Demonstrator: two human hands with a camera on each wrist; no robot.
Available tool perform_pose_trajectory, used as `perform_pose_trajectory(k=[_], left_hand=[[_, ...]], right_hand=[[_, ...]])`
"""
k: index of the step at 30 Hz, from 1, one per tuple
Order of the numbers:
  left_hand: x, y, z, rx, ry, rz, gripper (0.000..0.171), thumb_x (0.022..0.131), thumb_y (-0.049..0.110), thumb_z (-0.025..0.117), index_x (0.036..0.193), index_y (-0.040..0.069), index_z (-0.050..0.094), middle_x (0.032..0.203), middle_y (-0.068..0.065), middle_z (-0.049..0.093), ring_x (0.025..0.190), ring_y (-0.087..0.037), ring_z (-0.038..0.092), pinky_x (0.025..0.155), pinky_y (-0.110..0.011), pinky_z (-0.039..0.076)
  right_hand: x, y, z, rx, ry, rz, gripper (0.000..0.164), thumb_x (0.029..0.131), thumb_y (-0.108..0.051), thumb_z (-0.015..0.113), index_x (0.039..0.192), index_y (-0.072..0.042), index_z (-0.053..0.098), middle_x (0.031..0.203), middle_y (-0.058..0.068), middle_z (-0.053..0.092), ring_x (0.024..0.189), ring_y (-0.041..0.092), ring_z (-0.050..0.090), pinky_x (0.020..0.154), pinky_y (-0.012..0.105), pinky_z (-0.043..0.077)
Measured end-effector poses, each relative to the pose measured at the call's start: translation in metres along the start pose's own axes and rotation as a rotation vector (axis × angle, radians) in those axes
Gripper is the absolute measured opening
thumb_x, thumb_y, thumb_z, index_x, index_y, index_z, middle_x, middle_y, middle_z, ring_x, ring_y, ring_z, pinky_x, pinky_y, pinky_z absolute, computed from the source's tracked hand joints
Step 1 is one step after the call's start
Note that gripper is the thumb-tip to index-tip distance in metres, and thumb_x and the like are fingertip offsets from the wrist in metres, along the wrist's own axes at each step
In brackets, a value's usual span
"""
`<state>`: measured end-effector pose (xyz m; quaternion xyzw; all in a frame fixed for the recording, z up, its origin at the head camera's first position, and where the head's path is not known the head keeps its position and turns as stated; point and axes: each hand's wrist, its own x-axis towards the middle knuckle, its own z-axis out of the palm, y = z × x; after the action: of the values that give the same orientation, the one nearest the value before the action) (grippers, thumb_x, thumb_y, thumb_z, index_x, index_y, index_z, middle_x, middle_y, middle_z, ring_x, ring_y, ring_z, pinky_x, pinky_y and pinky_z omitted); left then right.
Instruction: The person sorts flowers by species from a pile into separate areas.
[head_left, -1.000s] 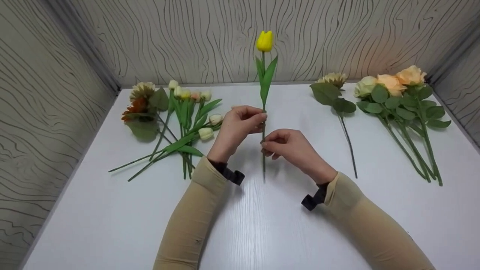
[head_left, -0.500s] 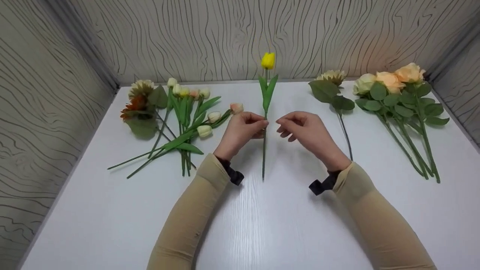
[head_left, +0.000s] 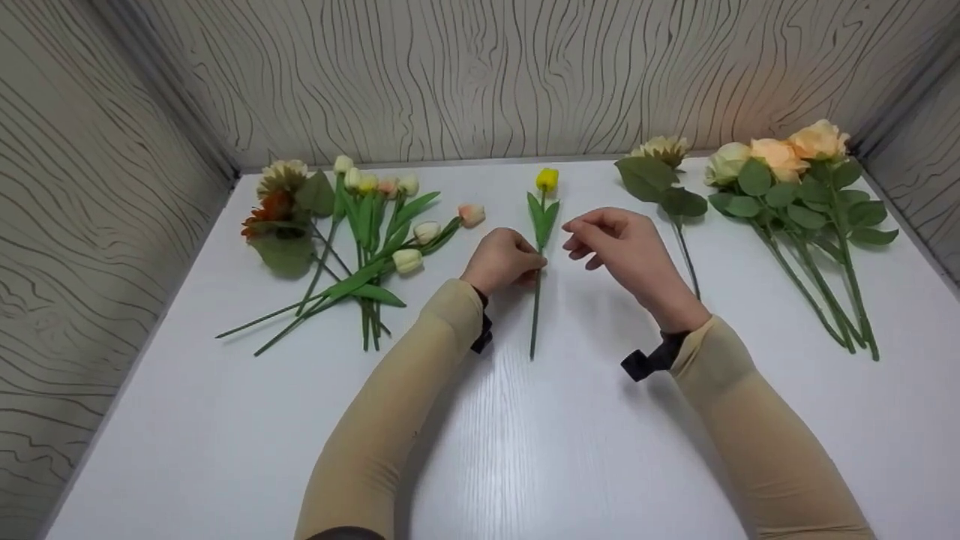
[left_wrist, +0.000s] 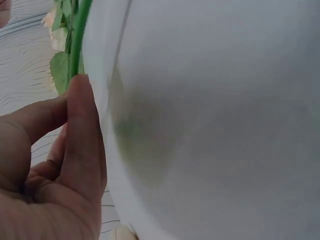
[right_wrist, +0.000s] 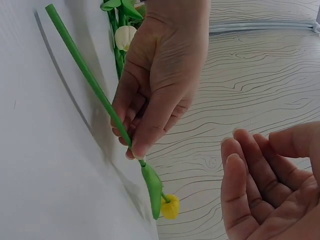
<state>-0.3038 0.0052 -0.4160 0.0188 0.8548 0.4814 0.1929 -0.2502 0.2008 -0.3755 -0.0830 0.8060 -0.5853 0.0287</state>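
Observation:
A yellow tulip [head_left: 547, 181] with green leaves is held over the middle of the white table, its bloom pointing to the back wall. My left hand [head_left: 504, 261] pinches its stem [right_wrist: 87, 75] between thumb and fingers, just below the leaves. In the right wrist view the stem stands off the table and casts a shadow on it. My right hand [head_left: 619, 244] hovers to the right of the tulip, fingers relaxed and loosely bent, holding nothing. The left wrist view shows the thumb and fingers [left_wrist: 82, 130] at the green stem.
Left lie several tulips [head_left: 367, 225], some stems crossing, beside cream and orange flowers [head_left: 274, 214] with broad leaves. Right of my right hand lies one cream flower [head_left: 660, 161], then a bunch of peach and cream roses [head_left: 780, 161]. Patterned walls [head_left: 480, 75] enclose the table [head_left: 525, 450].
My right hand has let go of the stem and moved up and right. My left hand has lowered the tulip from upright toward the table, slightly rightward.

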Motion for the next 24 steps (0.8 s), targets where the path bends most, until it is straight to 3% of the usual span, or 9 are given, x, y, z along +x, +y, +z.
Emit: perform_pose_trajectory(k=[9, 15, 20, 24], left_hand=[[0.002, -0.001, 0.010, 0.024, -0.001, -0.025, 0.016, 0.094, 0.018, 0.077, 0.098, 0.006, 0.068, 0.078, -0.005, 0.070, 0.068, -0.016, 0.066, 0.067, -0.027, 0.055], [-0.003, -0.001, 0.005, 0.051, -0.008, 0.002, 0.023, 0.094, 0.023, 0.077, 0.104, 0.007, 0.064, 0.085, -0.008, 0.072, 0.072, -0.019, 0.069, 0.072, -0.030, 0.057], [-0.016, -0.006, -0.015, 0.066, 0.004, 0.108, 0.021, 0.097, 0.023, 0.074, 0.110, 0.009, 0.066, 0.094, -0.007, 0.070, 0.079, -0.019, 0.070, 0.073, -0.032, 0.058], [-0.035, -0.023, -0.045, 0.122, 0.051, 0.242, 0.016, 0.100, 0.019, 0.069, 0.112, 0.008, 0.070, 0.098, -0.006, 0.070, 0.082, -0.017, 0.068, 0.072, -0.031, 0.056]], right_hand=[[0.001, 0.004, 0.003, 0.012, -0.007, -0.025, 0.034, 0.104, -0.031, 0.063, 0.118, 0.000, 0.069, 0.103, 0.016, 0.072, 0.093, 0.025, 0.069, 0.075, 0.029, 0.059], [0.001, 0.004, 0.004, 0.002, -0.013, -0.015, 0.032, 0.103, -0.032, 0.064, 0.116, -0.004, 0.070, 0.102, 0.015, 0.072, 0.093, 0.025, 0.069, 0.075, 0.029, 0.059], [0.003, 0.006, 0.006, -0.028, -0.031, 0.015, 0.032, 0.103, -0.034, 0.064, 0.115, -0.005, 0.070, 0.103, 0.014, 0.072, 0.095, 0.025, 0.068, 0.077, 0.030, 0.059], [0.002, 0.010, 0.015, -0.082, -0.082, 0.032, 0.034, 0.102, -0.038, 0.065, 0.114, -0.007, 0.071, 0.103, 0.012, 0.072, 0.098, 0.030, 0.065, 0.084, 0.040, 0.058]])
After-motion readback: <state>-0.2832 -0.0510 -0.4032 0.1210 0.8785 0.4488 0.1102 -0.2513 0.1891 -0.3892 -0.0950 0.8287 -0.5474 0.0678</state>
